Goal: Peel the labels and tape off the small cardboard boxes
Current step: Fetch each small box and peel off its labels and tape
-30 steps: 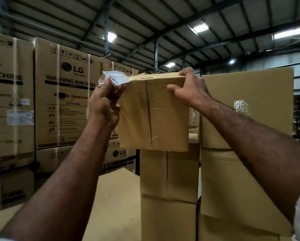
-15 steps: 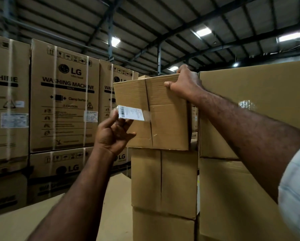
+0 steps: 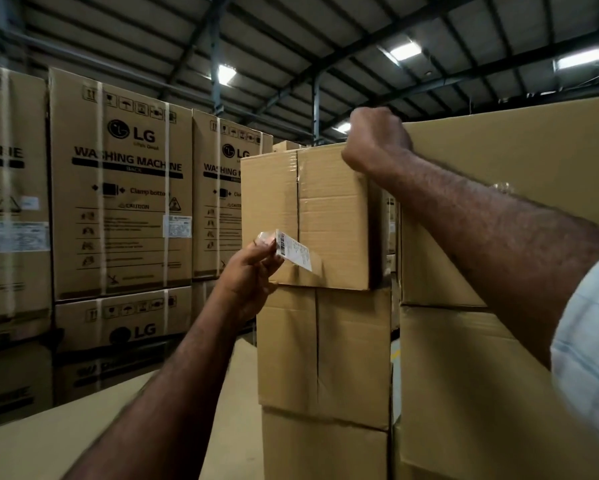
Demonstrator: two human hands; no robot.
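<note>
Peeling is midway: left hand [image 3: 253, 271] pinches the white barcode label [image 3: 293, 250] half-lifted low on the small brown cardboard box [image 3: 332, 216], right hand [image 3: 374, 140] grips its top edge, seam tape [image 3: 297, 174] unpeeled.

Right hand [image 3: 374, 140]: ends of the fingers were hidden behind the box [image 3: 329, 220].
Label [image 3: 295, 250]: print was too small to read.
Far-left carton [image 3: 10, 202]: was blurred, cropped.

At frame centre a small box [image 3: 332, 216] tops a stack of boxes [image 3: 353, 358], a label [image 3: 293, 250] at its lower left. Larger boxes [image 3: 481, 393] stand just right; washing-machine cartons [image 3: 118, 202] fill the left background; a cardboard sheet [image 3: 48, 445] lies lower left.
</note>
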